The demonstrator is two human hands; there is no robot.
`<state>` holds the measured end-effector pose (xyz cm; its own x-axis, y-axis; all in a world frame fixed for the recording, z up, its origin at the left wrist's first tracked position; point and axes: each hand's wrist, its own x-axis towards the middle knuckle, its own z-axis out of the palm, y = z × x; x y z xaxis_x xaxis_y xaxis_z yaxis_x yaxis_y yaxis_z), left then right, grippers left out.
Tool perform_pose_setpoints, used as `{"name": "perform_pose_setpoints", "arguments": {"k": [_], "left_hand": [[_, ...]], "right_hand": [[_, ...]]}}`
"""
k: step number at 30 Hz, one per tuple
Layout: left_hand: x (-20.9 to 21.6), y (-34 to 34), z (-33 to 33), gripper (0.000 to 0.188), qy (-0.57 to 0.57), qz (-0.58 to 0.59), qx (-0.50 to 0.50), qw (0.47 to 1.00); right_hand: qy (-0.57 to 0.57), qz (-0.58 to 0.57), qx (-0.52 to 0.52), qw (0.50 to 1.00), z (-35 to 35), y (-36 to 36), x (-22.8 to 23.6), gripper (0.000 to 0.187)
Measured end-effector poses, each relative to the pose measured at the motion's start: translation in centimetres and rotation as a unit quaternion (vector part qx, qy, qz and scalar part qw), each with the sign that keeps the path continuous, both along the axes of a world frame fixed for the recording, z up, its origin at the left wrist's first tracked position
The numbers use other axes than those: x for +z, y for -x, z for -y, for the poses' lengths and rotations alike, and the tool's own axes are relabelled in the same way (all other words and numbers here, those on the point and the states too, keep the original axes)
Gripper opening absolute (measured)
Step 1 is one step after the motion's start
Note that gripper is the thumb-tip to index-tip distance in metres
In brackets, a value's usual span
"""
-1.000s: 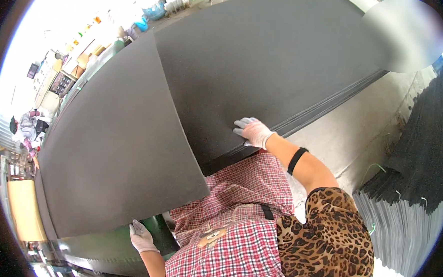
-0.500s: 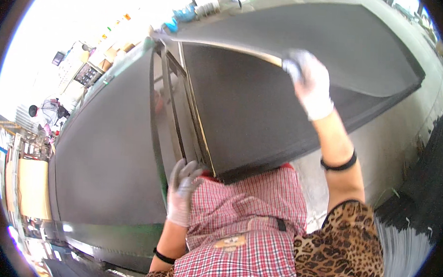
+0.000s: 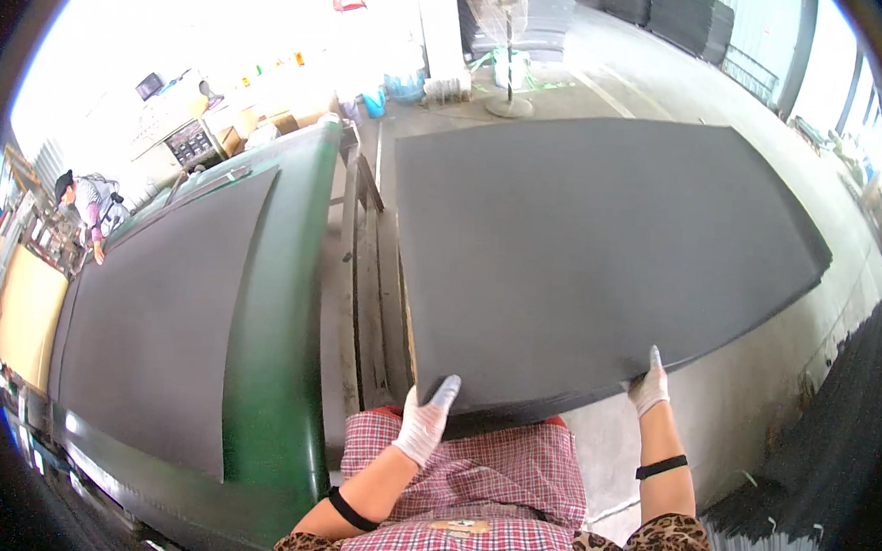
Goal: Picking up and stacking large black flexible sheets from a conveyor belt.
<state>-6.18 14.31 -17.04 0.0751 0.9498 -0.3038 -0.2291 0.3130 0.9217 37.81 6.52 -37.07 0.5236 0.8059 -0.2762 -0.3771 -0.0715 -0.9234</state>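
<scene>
A large dark grey sheet point(image 3: 602, 254) lies flat on a stack in front of me, its near edge by my apron. My left hand point(image 3: 426, 421), in a thin whitish glove with greyed fingertips, grips the near left corner; the thumb lies on top and the fingers are out of sight at the edge. Farther right along that near edge, my gloved right hand point(image 3: 650, 384) holds on the same way, thumb up and the other fingers mostly hidden. A second dark sheet point(image 3: 159, 326) rests on the green conveyor belt point(image 3: 280, 337) to my left.
Metal frame bars point(image 3: 361, 271) stand between belt and stack. Another person point(image 3: 96, 203) reaches to the belt's far left side. A standing fan point(image 3: 509, 60) is beyond the stack. Dark strips point(image 3: 813, 415) are piled on the right, and more stacked sheets point(image 3: 664, 18) lie far back.
My right hand has come down from above the stack to its near edge. My left hand has moved onto the near left corner. The lifted sheet now lies flat, and more green belt shows.
</scene>
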Motion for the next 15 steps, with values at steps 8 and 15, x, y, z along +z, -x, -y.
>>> {"name": "perform_pose_setpoints", "arguments": {"k": [8, 15], "left_hand": [[4.7, 13.2, 1.5, 0.034, 0.003, 0.092, 0.149, 0.985], [6.9, 38.6, 7.2, 0.051, -0.121, 0.11, 0.345, 0.924]], "right_hand": [[0.002, -0.237, -0.09, 0.967, -1.9, 17.6, 14.0, 0.036], [-0.017, -0.047, -0.236, 0.971, 6.9, 7.7, 15.1, 0.054]]}}
